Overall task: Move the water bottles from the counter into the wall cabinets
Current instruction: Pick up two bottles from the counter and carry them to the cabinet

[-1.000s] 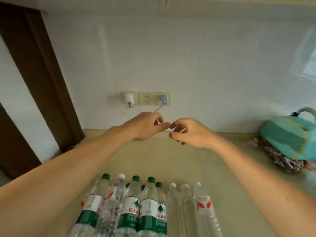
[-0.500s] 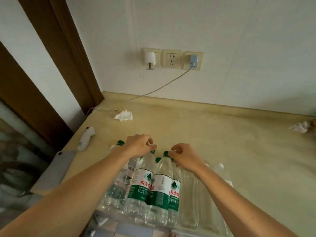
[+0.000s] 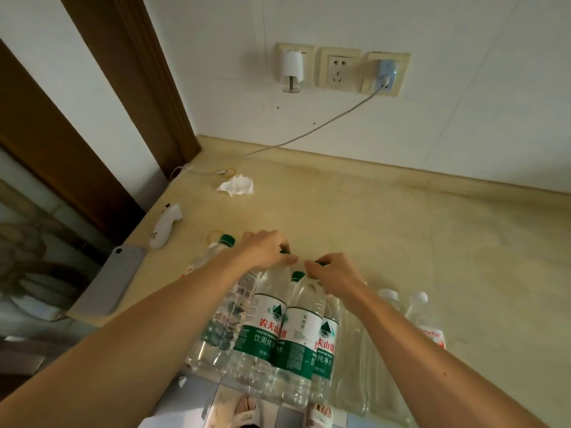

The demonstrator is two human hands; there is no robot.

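Several clear water bottles stand packed at the counter's [image 3: 417,248] front edge. Most have green caps and green-and-white labels [image 3: 267,330]; two at the right have white caps [image 3: 418,299]. My left hand [image 3: 265,250] is closed over the green cap of one bottle in the group. Just right of it, my right hand [image 3: 332,274] is closed around the cap and neck of a neighbouring green-label bottle [image 3: 296,335]. Both bottles still stand on the counter. No wall cabinet is in view.
A grey phone [image 3: 111,281] lies at the counter's left edge, with a white wrapper [image 3: 165,225] behind it. A crumpled tissue [image 3: 238,185] and a charger cable [image 3: 309,135] from the wall sockets [image 3: 340,69] lie near the back corner. A brown door frame [image 3: 133,75] stands left.
My view tilted down from the wall to the counter. Both hands dropped from mid-air onto the bottle caps and closed on them.
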